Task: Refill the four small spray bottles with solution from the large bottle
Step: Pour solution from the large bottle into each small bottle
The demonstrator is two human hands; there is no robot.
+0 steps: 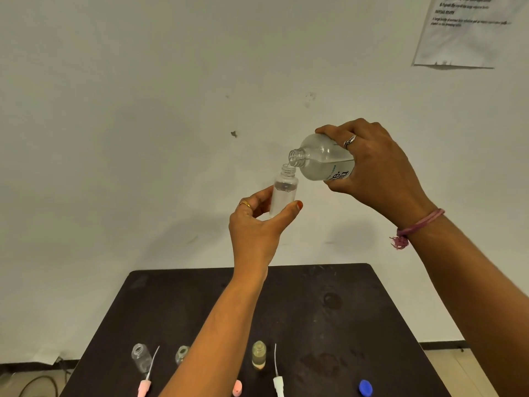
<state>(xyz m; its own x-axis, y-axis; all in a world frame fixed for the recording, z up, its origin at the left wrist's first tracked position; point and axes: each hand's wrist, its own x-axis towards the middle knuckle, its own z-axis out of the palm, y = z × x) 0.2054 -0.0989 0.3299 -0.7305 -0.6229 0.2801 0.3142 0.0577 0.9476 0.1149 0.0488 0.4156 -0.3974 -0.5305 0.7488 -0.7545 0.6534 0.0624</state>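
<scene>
From the head camera, the right hand [380,170] grips the large bottle [320,160], tipped so its open neck sits just above the mouth of the small spray bottle [283,190], which the left hand [257,224] pinches upright, held well above the table [329,310]; the narrow mouth makes a spill likely if the tilt steepens, and it looks nearly full; three uncapped small bottles [259,355] stand below, one holding yellowish liquid.
</scene>
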